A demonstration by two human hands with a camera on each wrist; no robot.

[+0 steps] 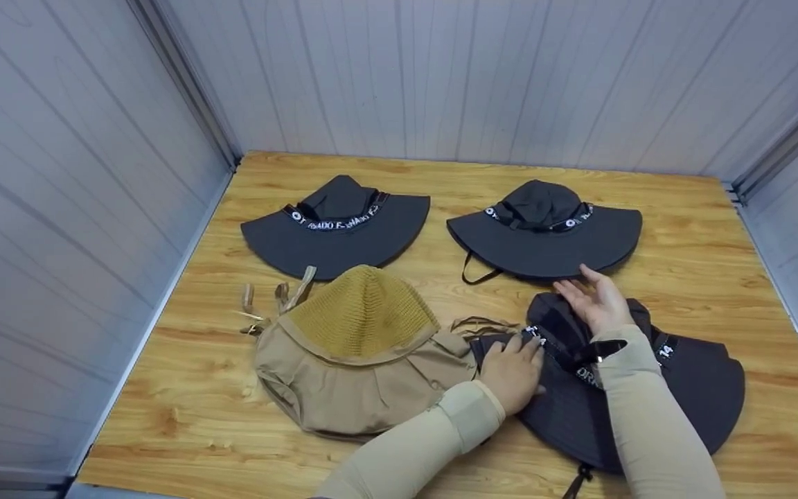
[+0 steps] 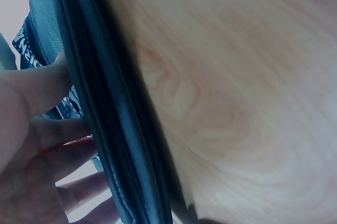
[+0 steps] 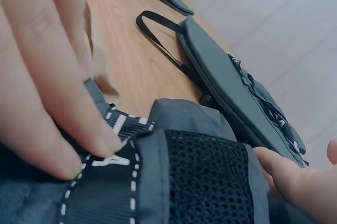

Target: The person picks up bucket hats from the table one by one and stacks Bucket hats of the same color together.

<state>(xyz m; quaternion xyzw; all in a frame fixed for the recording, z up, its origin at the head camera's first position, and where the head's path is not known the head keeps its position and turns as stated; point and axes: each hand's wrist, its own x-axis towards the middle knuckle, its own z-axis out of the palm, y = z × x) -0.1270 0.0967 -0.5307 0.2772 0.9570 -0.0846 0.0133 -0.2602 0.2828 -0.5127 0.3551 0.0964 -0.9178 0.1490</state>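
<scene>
My left hand rests on the left part of a dark wide-brimmed sun hat at the front right. Close fingers press its lettered band in the right wrist view. A second brim edge shows under this hat. My right hand is above its crown, palm turned sideways and fingers extended toward the front brim of the dark hat at the back right. In the left wrist view, a spread hand is at a layered dark brim, which hides its fingertips; contact is unclear.
A tan hat with a mustard knitted crown lies left of my left hand, its ties spread out. Another dark hat sits at the back left. Pale walls enclose the wooden table at the back and sides.
</scene>
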